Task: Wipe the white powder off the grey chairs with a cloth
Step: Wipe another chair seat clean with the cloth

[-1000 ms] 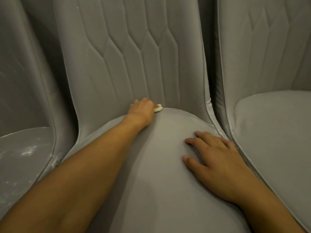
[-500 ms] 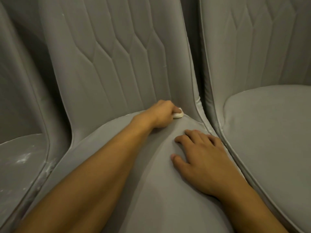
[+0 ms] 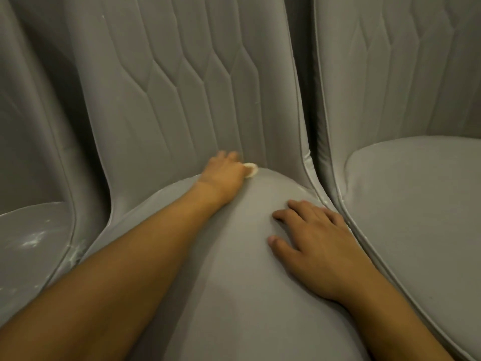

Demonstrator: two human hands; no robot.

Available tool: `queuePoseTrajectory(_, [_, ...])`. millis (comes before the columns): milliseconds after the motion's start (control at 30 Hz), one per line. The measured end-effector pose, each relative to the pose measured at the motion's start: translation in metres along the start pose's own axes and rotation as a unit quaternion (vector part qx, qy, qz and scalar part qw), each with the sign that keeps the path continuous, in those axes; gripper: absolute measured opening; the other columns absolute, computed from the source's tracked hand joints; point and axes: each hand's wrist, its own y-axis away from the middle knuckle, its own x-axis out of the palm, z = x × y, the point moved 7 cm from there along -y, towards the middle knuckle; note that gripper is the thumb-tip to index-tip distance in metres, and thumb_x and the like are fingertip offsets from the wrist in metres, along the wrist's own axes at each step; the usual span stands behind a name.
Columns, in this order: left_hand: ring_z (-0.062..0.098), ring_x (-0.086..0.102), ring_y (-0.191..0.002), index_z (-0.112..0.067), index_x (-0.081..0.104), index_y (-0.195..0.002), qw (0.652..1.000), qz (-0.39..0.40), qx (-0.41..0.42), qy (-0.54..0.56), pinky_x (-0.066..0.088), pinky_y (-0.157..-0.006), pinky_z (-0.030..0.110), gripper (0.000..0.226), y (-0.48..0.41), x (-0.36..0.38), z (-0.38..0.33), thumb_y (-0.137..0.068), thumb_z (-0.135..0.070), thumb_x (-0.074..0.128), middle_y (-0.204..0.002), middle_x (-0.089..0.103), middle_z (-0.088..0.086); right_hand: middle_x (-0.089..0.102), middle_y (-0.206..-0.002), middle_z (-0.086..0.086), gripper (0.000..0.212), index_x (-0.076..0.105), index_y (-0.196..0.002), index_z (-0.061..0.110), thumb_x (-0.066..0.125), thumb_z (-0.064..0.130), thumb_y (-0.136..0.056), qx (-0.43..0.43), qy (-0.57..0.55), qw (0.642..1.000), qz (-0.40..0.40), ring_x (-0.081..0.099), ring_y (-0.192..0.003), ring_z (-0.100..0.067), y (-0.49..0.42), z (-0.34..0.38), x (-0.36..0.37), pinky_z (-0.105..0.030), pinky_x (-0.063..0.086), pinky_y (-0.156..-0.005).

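Step in hand: wiping back crease of middle grey padded chair (image 3: pixel 234 295), where seat meets quilted backrest.
Left hand (image 3: pixel 223 170) at this crease, fingers bunched on small white cloth (image 3: pixel 251 171), pinching it; a bit blurred.
Right hand (image 3: pixel 317 246) on same seat, near right edge, fingers spread flat, holding nothing.
White powder (image 3: pixel 33 239) mostly on grey chair at left (image 3: pixel 39 269) of middle chair.
Next, likely: finish crease, then take cloth to this 2nd chair, pressing firmly into seams.
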Motion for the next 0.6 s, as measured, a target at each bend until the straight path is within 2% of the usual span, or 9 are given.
queuePoseTrajectory(67, [0.040,0.045,-0.119,-0.041,0.042,-0.150,0.996,0.041,-0.074,0.020,0.038,-0.105,0.044,0.046,0.001,0.013,0.035,-0.108,-0.024,0.033,-0.132,0.047,0.015,0.025,-0.157,0.011,0.054,0.033,-0.145,0.040,0.025,0.062,-0.097,-0.002,-0.004,1.000,-0.001,0.017,-0.146,-0.008,-0.001,0.000,-0.001,-0.036,0.007,-0.121])
queuePoseTrajectory(133, [0.039,0.048,-0.116,-0.039,0.045,-0.150,0.995,0.058,-0.074,0.034,0.039,-0.106,0.046,0.047,-0.001,0.025,0.041,-0.107,-0.020,0.035,-0.129,0.050,0.014,0.029,-0.154,0.012,0.049,0.035,-0.144,0.039,0.031,0.058,-0.098,-0.003,-0.006,1.000,-0.005,0.021,-0.144,-0.008,-0.002,0.000,-0.001,-0.036,0.009,-0.121])
queuePoseTrajectory(233, [0.032,0.055,-0.119,-0.035,0.058,-0.142,0.991,0.033,0.001,0.128,0.041,-0.108,0.043,0.041,-0.003,0.021,0.025,-0.106,-0.020,0.045,-0.127,0.058,0.007,0.032,-0.150,0.012,0.047,0.037,-0.141,0.039,0.032,0.057,-0.098,-0.004,-0.005,1.000,-0.011,0.025,-0.141,-0.008,-0.003,0.000,-0.001,-0.036,0.012,-0.119])
queuePoseTrajectory(300, [0.020,0.055,-0.124,-0.034,0.063,-0.137,0.969,0.029,0.076,0.232,0.038,-0.113,0.033,0.042,0.005,0.010,-0.004,-0.104,-0.011,0.049,-0.128,0.059,-0.001,0.032,-0.150,0.012,0.048,0.037,-0.141,0.039,0.032,0.058,-0.098,-0.006,-0.003,1.000,-0.011,0.025,-0.141,-0.008,-0.003,0.000,0.000,-0.036,0.013,-0.119])
queuePoseTrajectory(400, [0.010,0.053,-0.119,-0.035,0.067,-0.132,0.938,0.052,0.193,0.282,0.037,-0.111,0.023,0.047,0.024,-0.006,-0.067,-0.101,-0.004,0.050,-0.127,0.057,-0.008,0.035,-0.147,0.012,0.047,0.039,-0.138,0.040,0.030,0.060,-0.097,-0.009,0.004,1.000,-0.017,0.028,-0.138,-0.008,-0.003,-0.001,0.000,-0.036,0.015,-0.118])
queuePoseTrajectory(467, [0.012,0.051,-0.108,-0.037,0.069,-0.130,0.940,0.040,0.220,0.259,0.038,-0.101,0.022,0.035,0.027,-0.010,-0.089,-0.101,-0.028,0.051,-0.121,0.058,-0.006,0.037,-0.145,0.013,0.050,0.040,-0.138,0.040,0.027,0.061,-0.094,-0.010,0.003,1.000,-0.022,0.030,-0.137,-0.007,-0.003,0.000,0.000,-0.035,0.016,-0.117])
queuePoseTrajectory(533, [0.011,0.048,-0.103,-0.040,0.070,-0.122,0.950,0.043,0.177,0.254,0.040,-0.097,0.025,0.055,0.020,-0.009,-0.087,-0.090,-0.073,0.041,-0.114,0.058,-0.011,0.034,-0.148,0.014,0.055,0.038,-0.140,0.042,0.023,0.062,-0.091,-0.009,0.002,1.000,-0.020,0.028,-0.139,-0.006,-0.003,0.000,0.001,-0.034,0.014,-0.118])
queuePoseTrajectory(567, [0.011,0.049,-0.102,-0.040,0.069,-0.116,0.956,0.047,0.144,0.251,0.043,-0.096,0.030,0.061,0.019,-0.012,-0.084,-0.083,-0.084,0.040,-0.111,0.057,-0.011,0.033,-0.150,0.014,0.056,0.038,-0.141,0.042,0.022,0.063,-0.091,-0.008,0.001,1.000,-0.019,0.026,-0.140,-0.006,-0.004,0.000,0.002,-0.034,0.013,-0.119])
queuePoseTrajectory(600, [0.013,0.050,-0.102,-0.038,0.065,-0.110,0.963,0.043,0.121,0.237,0.044,-0.096,0.035,0.057,0.016,-0.013,-0.079,-0.083,-0.084,0.044,-0.108,0.056,-0.009,0.032,-0.151,0.013,0.058,0.037,-0.142,0.041,0.021,0.063,-0.090,-0.007,0.001,1.000,-0.018,0.025,-0.142,-0.007,-0.003,-0.001,0.002,-0.034,0.013,-0.119])
